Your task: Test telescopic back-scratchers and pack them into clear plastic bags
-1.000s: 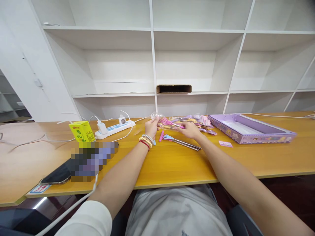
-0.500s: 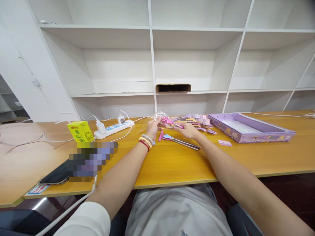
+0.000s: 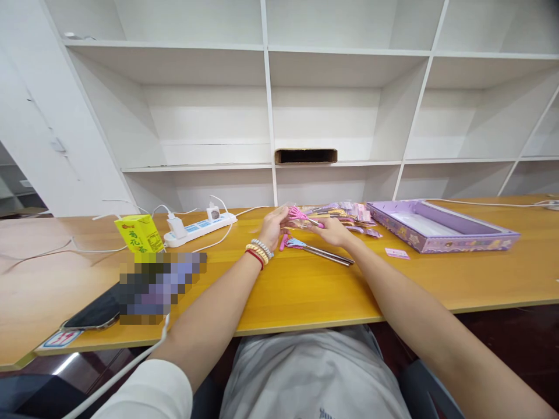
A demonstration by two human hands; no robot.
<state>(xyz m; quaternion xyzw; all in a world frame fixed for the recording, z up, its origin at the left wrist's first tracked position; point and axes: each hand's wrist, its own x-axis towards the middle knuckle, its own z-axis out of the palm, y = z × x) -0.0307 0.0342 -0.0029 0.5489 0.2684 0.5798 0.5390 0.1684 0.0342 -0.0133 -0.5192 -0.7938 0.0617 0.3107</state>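
A pink back scratcher [image 3: 298, 214] with a claw-like head and a metal rod is held above the table between my hands. My right hand [image 3: 332, 231] is closed around its handle end. At the head end my left hand [image 3: 275, 224], with bracelets on the wrist, has its fingers bent around clear plastic [image 3: 286, 220], which looks like a thin bag; its outline is blurred. Just below lie a blue-headed back scratcher [image 3: 297, 243] and metal rods [image 3: 329, 255] side by side, with a pink end [image 3: 283, 242] beside the blue head.
Several wrapped packets [image 3: 349, 212] are piled behind my right hand. A purple tray-like box [image 3: 463, 243] stands to the right, with a small pink card [image 3: 397, 254] before it. At left are a power strip [image 3: 201, 228], a yellow drink carton [image 3: 140, 234], a phone [image 3: 94, 307] and cables.
My left hand has shifted slightly and now sits closer around the pink head, and less clear plastic shows beyond its fingers. My right hand keeps its hold on the handle. The view moved slightly.
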